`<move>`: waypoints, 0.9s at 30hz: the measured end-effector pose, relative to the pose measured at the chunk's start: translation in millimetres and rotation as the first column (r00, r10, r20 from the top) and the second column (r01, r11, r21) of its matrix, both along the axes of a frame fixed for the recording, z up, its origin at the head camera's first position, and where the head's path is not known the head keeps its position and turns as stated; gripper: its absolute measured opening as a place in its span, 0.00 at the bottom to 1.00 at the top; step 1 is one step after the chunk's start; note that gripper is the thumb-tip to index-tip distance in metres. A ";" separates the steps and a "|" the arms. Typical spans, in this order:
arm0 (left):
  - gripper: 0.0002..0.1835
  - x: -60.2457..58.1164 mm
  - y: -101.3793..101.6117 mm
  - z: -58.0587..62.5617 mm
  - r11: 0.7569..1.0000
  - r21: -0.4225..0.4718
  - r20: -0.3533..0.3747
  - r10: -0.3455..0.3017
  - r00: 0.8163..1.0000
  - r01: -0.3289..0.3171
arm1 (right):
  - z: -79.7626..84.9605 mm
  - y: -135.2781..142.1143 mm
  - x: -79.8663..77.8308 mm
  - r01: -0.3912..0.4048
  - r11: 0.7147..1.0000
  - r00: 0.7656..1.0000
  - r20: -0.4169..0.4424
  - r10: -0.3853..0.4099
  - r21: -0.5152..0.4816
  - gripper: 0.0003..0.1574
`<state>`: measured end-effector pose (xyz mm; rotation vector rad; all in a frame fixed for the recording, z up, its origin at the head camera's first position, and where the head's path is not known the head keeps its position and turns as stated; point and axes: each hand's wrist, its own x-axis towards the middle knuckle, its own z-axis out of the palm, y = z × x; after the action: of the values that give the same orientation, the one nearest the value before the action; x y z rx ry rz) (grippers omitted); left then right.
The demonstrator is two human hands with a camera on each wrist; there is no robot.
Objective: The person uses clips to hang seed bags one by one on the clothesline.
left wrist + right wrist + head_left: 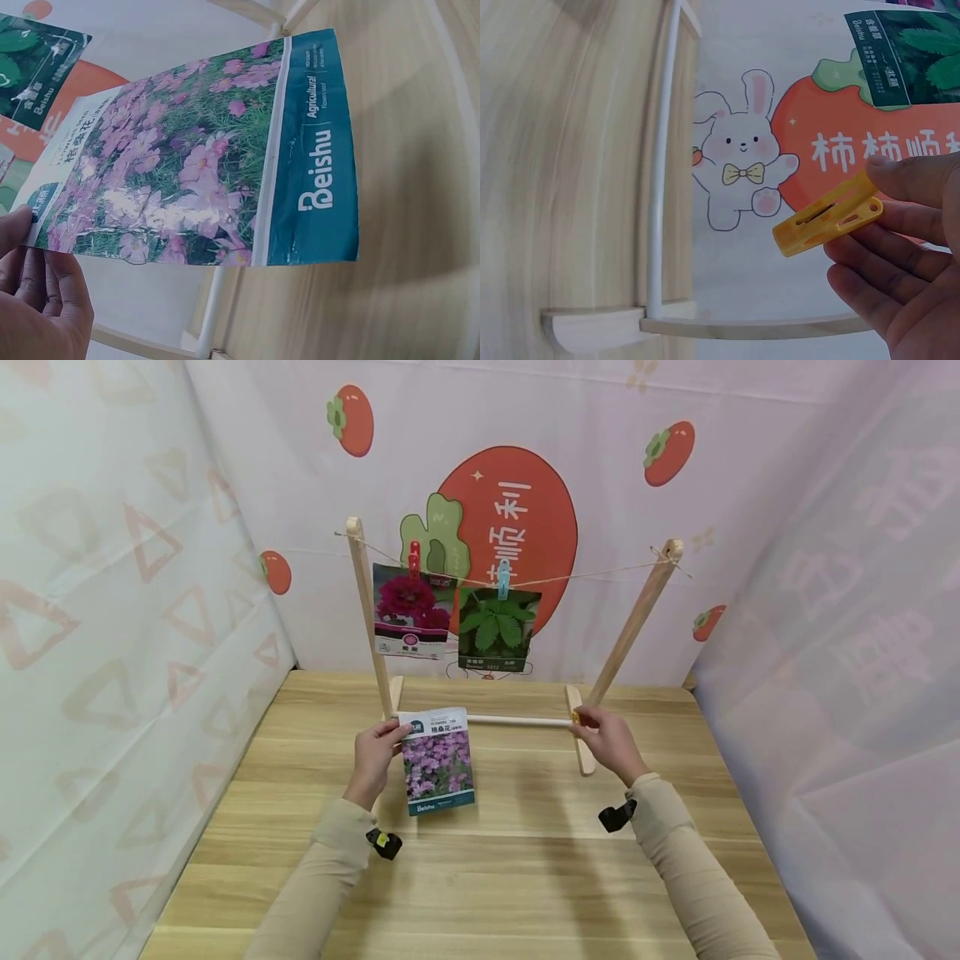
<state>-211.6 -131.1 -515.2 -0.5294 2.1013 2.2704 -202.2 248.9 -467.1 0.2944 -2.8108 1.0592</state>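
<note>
My left hand [377,758] pinches a seed packet [438,764] by its upper left corner; pink flowers and a teal "Beishu" band show on its front. In the left wrist view the packet [187,157] spreads away from the thumb. A yellow clothespin [829,220] is held between the thumb and fingers of my right hand [611,743], near the right post's foot. Behind, two packets hang from a string: a magenta flower packet [412,610] under a red clothespin [414,560], and a green leaf packet [498,631] under a blue clothespin [504,578].
The string [585,577] runs between a left wooden post [369,610] and a right wooden post [633,618]. A white rod [517,721] joins them low down, above the wooden table [495,877]. A printed cloth [285,427] stands behind.
</note>
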 end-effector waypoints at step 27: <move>0.18 -14.0 1.2 34.8 1.000 0.010 -0.050 0.024 0.998 -0.024 | 28.3 3.2 -4.6 0.019 0.992 0.996 -0.085 -0.029 -0.123 0.21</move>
<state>-225.5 -130.0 -480.4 -0.5055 2.1175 2.3294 -206.8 252.1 -438.8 0.2855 -2.6535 1.1781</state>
